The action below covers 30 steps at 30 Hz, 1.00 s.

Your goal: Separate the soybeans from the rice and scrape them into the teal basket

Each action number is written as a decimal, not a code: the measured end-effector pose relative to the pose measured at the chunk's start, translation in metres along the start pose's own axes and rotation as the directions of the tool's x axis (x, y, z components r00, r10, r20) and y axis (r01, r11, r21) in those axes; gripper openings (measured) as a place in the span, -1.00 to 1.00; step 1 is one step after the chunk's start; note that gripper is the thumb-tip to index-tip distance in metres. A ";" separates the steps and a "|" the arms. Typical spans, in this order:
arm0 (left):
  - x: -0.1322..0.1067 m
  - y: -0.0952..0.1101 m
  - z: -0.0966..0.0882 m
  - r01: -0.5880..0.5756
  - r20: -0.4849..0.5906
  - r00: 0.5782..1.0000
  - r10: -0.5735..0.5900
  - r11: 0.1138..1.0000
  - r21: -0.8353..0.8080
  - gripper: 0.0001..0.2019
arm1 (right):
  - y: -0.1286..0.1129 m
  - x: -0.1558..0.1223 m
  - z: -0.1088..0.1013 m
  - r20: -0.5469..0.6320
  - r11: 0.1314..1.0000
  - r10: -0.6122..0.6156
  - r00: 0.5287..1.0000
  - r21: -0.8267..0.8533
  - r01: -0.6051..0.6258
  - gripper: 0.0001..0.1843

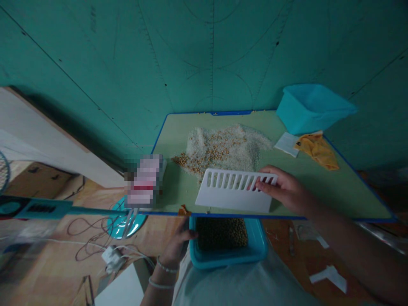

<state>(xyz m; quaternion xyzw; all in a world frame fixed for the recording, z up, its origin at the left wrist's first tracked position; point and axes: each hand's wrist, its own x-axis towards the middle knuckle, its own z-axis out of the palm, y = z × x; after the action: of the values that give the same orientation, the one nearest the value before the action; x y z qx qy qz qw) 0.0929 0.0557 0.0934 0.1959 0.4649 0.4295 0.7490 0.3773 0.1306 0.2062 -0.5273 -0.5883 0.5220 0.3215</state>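
Note:
My right hand (285,190) grips the right end of a white slotted plastic scraper (234,190), held tilted on the green table (318,187) just in front of a pile of white rice mixed with yellow beans (223,148). My left hand (179,242) holds the left rim of a teal tub (228,246) full of brown beans, which sits below the table's near edge, on my lap.
An empty light blue bin (310,106) stands at the table's far right, with a white paper (287,143) and a yellow cloth (318,151) beside it. A blurred pink box (145,180) sits at the left edge. Cables (95,242) and a teal plate (123,221) lie on the floor.

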 end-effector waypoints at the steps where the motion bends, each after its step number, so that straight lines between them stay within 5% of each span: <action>1: 0.000 0.000 -0.001 -0.002 -0.001 1.000 0.002 1.000 0.003 -0.45 | 0.000 0.003 -0.002 -0.045 1.000 -0.013 0.999 -0.003 0.012 -0.65; 5: -0.002 -0.001 -0.003 0.005 -0.016 1.000 -0.005 1.000 0.006 -0.48 | 0.001 0.012 -0.006 -0.119 0.998 -0.054 0.991 -0.033 0.051 -0.68; 30: -0.002 -0.002 -0.003 0.013 0.031 0.999 -0.013 1.000 -0.013 -0.49 | -0.002 0.008 0.006 0.092 0.999 -0.049 0.995 -0.005 0.049 -0.76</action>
<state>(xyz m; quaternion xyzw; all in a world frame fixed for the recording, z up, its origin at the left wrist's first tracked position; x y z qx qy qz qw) 0.0910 0.0532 0.0917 0.1943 0.4518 0.4246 0.7601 0.3694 0.1367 0.2054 -0.4894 -0.6169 0.5355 0.3052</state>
